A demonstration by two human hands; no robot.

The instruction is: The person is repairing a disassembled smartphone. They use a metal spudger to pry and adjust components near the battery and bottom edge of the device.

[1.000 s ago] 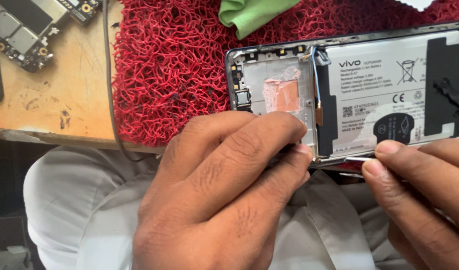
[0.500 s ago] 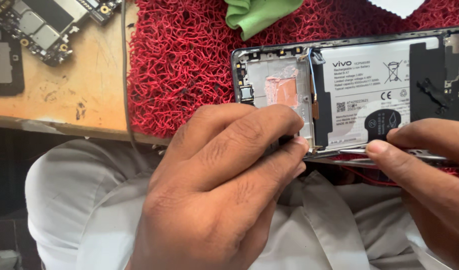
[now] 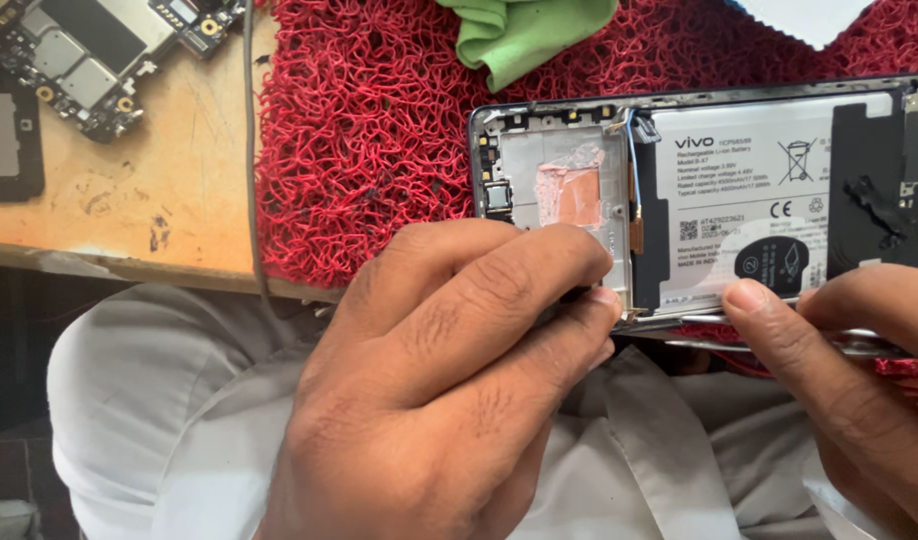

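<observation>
Metal-framed and thin, the opened phone (image 3: 709,200) lies on the red mat (image 3: 379,140), near edge overhanging. Left hand (image 3: 449,400) and right hand (image 3: 839,390) pinch that edge; fragile, best held by the frame.

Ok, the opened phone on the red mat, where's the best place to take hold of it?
Probably by the long metal edges of the opened phone, coming from the near side, as the left hand and right hand do. It lies flat with its battery facing up, so pinching the frame keeps fingers off the exposed parts.
</observation>
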